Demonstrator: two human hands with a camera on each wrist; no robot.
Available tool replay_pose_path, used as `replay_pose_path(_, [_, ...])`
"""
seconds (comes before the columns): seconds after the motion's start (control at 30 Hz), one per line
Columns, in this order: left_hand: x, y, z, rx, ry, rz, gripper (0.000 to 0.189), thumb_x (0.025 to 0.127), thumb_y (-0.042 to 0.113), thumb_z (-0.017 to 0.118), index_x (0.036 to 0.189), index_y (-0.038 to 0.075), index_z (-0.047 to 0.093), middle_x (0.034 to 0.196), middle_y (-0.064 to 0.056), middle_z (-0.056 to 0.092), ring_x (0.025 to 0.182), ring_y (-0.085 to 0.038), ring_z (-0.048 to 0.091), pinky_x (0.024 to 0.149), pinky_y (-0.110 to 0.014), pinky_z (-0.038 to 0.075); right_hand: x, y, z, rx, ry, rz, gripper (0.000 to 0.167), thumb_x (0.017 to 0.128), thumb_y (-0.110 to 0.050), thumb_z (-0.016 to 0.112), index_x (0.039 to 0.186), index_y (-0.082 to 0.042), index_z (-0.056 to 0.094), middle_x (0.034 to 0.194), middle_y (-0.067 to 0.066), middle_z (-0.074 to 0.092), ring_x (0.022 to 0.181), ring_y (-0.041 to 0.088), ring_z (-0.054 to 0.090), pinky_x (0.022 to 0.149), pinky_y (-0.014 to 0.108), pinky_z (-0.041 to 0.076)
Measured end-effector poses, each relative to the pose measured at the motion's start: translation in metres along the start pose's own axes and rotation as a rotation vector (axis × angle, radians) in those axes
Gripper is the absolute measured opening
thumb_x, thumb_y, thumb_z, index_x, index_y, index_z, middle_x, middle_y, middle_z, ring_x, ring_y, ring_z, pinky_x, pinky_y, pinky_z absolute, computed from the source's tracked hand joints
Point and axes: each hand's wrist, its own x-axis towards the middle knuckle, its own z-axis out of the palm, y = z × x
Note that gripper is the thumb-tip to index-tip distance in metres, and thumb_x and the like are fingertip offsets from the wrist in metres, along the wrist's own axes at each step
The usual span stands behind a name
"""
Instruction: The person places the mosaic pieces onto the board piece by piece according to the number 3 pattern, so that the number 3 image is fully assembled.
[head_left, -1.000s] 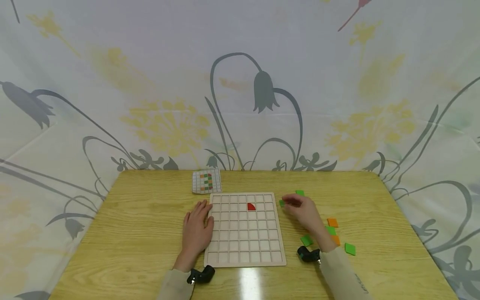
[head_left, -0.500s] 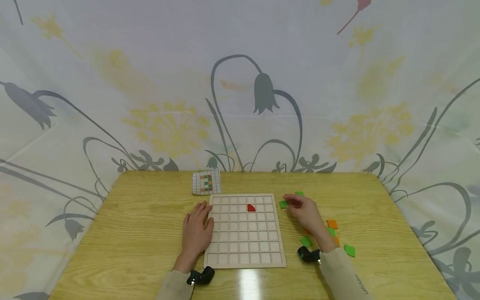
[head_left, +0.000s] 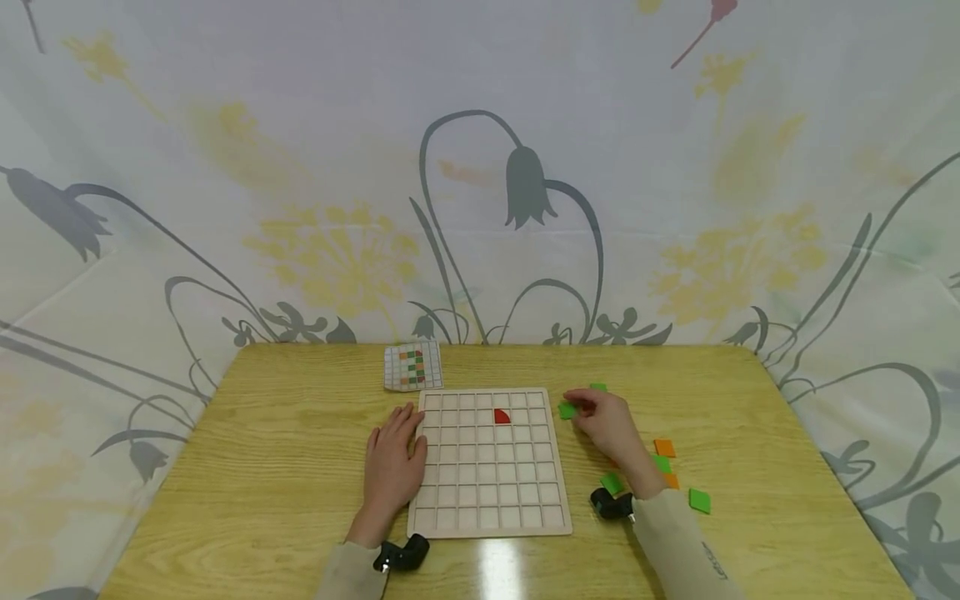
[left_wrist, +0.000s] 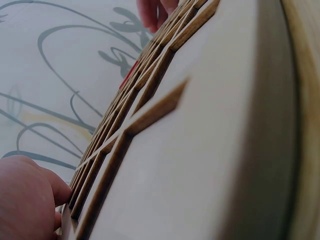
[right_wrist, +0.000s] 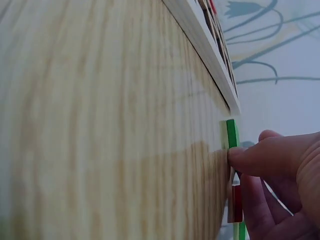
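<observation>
"Why's the left hand [head_left: 395,461] flat, gripping nothing?"
"Probably steadying the grid board [head_left: 487,454] between the hands."
"And the right hand [head_left: 606,423]?"
"Curled, thumb touching a green square tile [head_left: 566,411] beside the board; can't tell whether it's pinched."

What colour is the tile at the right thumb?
The tile is green; it shows best in the right wrist view.

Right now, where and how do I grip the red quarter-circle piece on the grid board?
Take the red quarter-circle piece by its curved edge, probably from above at its far-right side. That curve leaves one corner of its cell in the grid board bare for a fingertip; its straight edges lie along the cell walls.
</observation>
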Motion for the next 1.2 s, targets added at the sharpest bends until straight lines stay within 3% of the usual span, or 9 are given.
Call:
replay_pose_path(0.47, [-0.0018,-0.0016,-0.0010,0.005,-0.013,-0.011,0.039,0.098,0.014,0.058,0.136,0.005,0.061,0.150,-0.013,0.047,0.143,-0.033,0.035,0.113,-0.062,0.018,0.0011,-0.0033,0.0027,-0.127,-0.015,-0.033,0.034,0.085,0.009,0.060,0.115,-0.001,0.073,0.107,0.014,0.072,0.091,0.025,0.066,0.075,0.040,0.054])
replay_pose_path(0.77, [-0.0011,-0.0012,-0.0007,0.002,-0.011,-0.007,0.039,0.098,0.013,0.058,0.136,0.005,0.061,0.150,-0.013,0.047,0.143,-0.033,0.035,0.113,-0.062,0.019,0.0006,-0.0032,0.0035,-0.107,-0.060,-0.035,0.039,0.086,0.003,0.065,0.125,0.001,0.067,0.117,0.015,0.067,0.095,0.026,0.065,0.080,0.043,0.055])
replay_pose_path(1.2, [0.0005,-0.0008,0.0012,0.005,-0.009,-0.004,0.040,0.098,0.014,0.058,0.136,0.004,0.060,0.150,-0.014,0.048,0.143,-0.033,0.035,0.113,-0.061,0.019,0.0006,-0.0035,0.0066,-0.099,-0.007,-0.040,0.030,0.087,0.000,0.072,0.117,0.000,0.071,0.107,0.013,0.070,0.089,0.025,0.066,0.078,0.042,0.056])
